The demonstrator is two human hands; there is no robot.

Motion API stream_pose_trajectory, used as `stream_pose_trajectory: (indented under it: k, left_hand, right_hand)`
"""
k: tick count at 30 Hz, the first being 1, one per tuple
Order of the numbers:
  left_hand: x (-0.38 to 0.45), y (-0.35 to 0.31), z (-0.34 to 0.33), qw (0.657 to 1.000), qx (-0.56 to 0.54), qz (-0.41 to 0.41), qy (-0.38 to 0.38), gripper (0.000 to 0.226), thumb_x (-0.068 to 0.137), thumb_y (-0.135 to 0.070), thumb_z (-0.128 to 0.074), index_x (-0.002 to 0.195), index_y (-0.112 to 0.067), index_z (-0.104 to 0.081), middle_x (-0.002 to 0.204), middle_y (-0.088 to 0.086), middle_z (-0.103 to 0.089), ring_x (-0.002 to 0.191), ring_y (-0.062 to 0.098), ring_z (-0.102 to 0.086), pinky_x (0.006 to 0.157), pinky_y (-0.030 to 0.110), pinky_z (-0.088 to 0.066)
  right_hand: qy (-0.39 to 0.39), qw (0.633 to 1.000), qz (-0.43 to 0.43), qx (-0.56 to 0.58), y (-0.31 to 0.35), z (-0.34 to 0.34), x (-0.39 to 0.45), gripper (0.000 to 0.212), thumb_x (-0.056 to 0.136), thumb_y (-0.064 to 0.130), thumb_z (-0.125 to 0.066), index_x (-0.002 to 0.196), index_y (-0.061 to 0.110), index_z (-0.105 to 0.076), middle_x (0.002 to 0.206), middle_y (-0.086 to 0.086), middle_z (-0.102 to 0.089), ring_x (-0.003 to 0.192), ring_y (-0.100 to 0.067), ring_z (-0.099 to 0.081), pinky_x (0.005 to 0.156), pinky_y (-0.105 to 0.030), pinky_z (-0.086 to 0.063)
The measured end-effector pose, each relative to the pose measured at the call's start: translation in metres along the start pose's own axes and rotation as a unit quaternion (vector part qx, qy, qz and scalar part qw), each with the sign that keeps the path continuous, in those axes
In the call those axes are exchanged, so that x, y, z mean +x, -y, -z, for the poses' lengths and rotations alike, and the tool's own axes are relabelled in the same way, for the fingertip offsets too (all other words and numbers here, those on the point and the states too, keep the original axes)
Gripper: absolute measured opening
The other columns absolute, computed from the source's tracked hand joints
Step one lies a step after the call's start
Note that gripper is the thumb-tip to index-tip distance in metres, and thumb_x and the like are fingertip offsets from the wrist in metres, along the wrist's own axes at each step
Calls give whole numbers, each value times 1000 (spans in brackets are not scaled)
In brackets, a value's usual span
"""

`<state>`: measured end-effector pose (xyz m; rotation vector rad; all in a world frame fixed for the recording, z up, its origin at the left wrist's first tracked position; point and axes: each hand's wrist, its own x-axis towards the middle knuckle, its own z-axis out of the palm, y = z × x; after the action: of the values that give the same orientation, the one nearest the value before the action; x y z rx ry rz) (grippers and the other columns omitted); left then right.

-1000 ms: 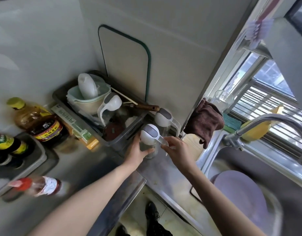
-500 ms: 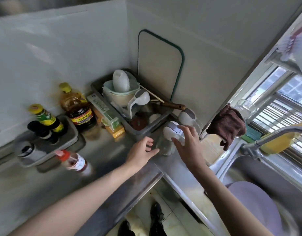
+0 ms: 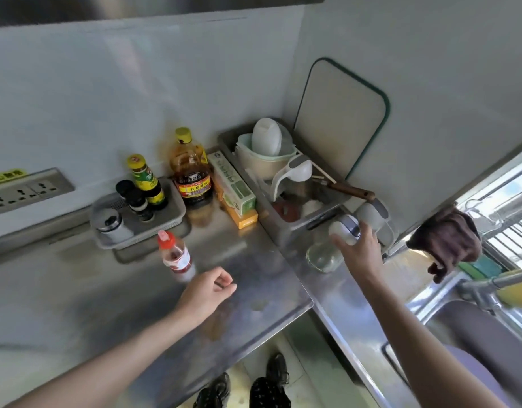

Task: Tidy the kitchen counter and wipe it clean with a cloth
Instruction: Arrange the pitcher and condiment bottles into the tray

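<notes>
My right hand [image 3: 362, 251] grips the white and grey lid of a glass jar [image 3: 321, 257] that stands on the steel counter [image 3: 77, 295] beside the grey dish bin [image 3: 283, 231]. A second jar with the same kind of lid [image 3: 371, 214] stands just behind it. Hovering over the counter, my left hand [image 3: 208, 290] has loosely curled fingers and holds nothing. It is just right of a small red-capped bottle [image 3: 175, 256]. A brown cloth [image 3: 448, 244] hangs at the window ledge, to the right of my right hand.
A grey tray [image 3: 177, 222] holds several condiment bottles at the back wall. An oil bottle [image 3: 190, 172] and a long green and orange box [image 3: 234, 191] stand beside it. A cutting board [image 3: 339, 119] leans on the wall. The sink [image 3: 459, 325] and tap [image 3: 486, 285] lie at the right.
My left hand has let go of the jar and moved left to near the red-capped bottle. My right hand has shifted from the handle onto the jar's lid. The view has swung left.
</notes>
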<state>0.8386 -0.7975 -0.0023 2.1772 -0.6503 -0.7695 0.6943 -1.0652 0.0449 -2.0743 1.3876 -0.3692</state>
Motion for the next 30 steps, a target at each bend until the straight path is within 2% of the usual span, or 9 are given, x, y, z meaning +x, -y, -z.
stream_pose_trajectory:
  k: [4,10,12,14,18,21,24,27,30]
  left_hand:
    - [4,-6,0,1000,-4,-17,7,20,81,-20,-68,72,-29,-53,76,-10,-61,63,2,-56,63,8,-42]
    - [10,-20,1,999,15,-39,8,16,81,-24,-68,76,-29,-54,77,-11,-61,65,1,-56,60,4,-41]
    - [10,-22,4,999,6,-39,8,16,81,-23,-68,76,-28,-54,77,-11,-60,65,1,-55,61,5,-42]
    - [8,-22,12,999,-11,-36,3,18,81,-22,-68,75,-30,-53,77,-11,-59,65,3,-55,63,10,-43]
    - [-4,2,37,999,-34,-2,-10,19,81,-21,-68,75,-31,-53,77,-11,-59,68,7,-56,72,20,-44]
    - [-21,40,59,998,-11,49,-25,18,80,-23,-69,78,-32,-53,80,-12,-60,70,6,-58,79,30,-48]
    - [-35,79,83,993,19,105,-54,20,80,-25,-68,94,-28,-54,99,-8,-57,84,9,-58,81,29,-47]
    - [-30,107,109,986,52,120,-107,42,81,-23,-68,119,-14,-52,120,0,-53,109,19,-55,91,31,-43]
    - [-9,121,131,982,96,94,-136,53,82,-21,-67,129,-11,-46,134,4,-46,123,22,-47,99,32,-37]
  right_hand:
    - [-32,999,-17,5,5,-7,-1,64,77,43,-68,127,11,-43,124,-12,-52,111,-34,-51,89,-48,-45]
    - [-36,998,-14,-52,6,-11,-1,70,79,48,-65,132,10,-39,133,-16,-47,119,-37,-44,101,-50,-36]
    - [-63,988,20,-138,15,-12,-8,79,80,52,-63,141,12,-29,147,-14,-32,134,-34,-28,112,-46,-20]
    - [-73,983,106,-132,36,-20,-24,76,83,46,-62,142,11,-29,149,-12,-30,136,-29,-26,112,-41,-19]
    - [156,954,251,-45,91,-78,-71,50,86,28,-62,129,9,-46,128,-11,-49,119,-30,-43,97,-36,-37]
    - [313,908,276,-41,126,-137,-102,54,85,27,-64,132,11,-43,129,-10,-48,121,-29,-42,97,-37,-38]
    - [333,906,263,8,153,-187,-122,60,79,22,-69,130,14,-39,126,-10,-47,117,-30,-43,94,-38,-40]
    - [337,917,212,30,167,-221,-124,68,75,19,-71,132,13,-34,126,-11,-44,118,-29,-42,98,-37,-39]
    - [302,935,183,27,170,-237,-120,48,81,23,-66,122,13,-42,117,-9,-51,106,-29,-53,77,-31,-42]
